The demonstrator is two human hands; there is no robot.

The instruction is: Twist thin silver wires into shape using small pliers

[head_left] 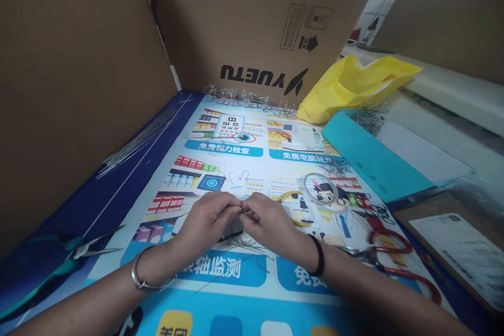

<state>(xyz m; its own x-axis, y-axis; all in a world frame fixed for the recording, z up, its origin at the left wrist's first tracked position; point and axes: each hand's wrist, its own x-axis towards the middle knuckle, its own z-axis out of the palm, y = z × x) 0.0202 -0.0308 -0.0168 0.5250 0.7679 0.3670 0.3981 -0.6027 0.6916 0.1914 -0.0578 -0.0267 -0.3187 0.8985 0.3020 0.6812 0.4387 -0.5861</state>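
My left hand [212, 216] and my right hand [271, 223] meet at the fingertips above a printed poster sheet [220, 302]. Both are closed in a pinch, and a short glint of thin wire [248, 213] shows between them; most of it is hidden by the fingers. Under and just behind my hands lie loose thin wires [252, 247] and a small dark object that I cannot make out. Farther up the sheet are a few bent wire pieces [236, 176]. Pliers with teal handles [76, 252] lie spread by my left forearm; red-handled scissors [378, 254] lie beyond my right forearm.
Cardboard walls [252, 21] close off the back and left. Straight wires [137, 142] lie along the left, with tangled wire pieces [248, 95] at the back. To the right are a clear tape roll [334, 191], a yellow ring [286, 197], a yellow bag [342, 92] and a teal box [374, 160].
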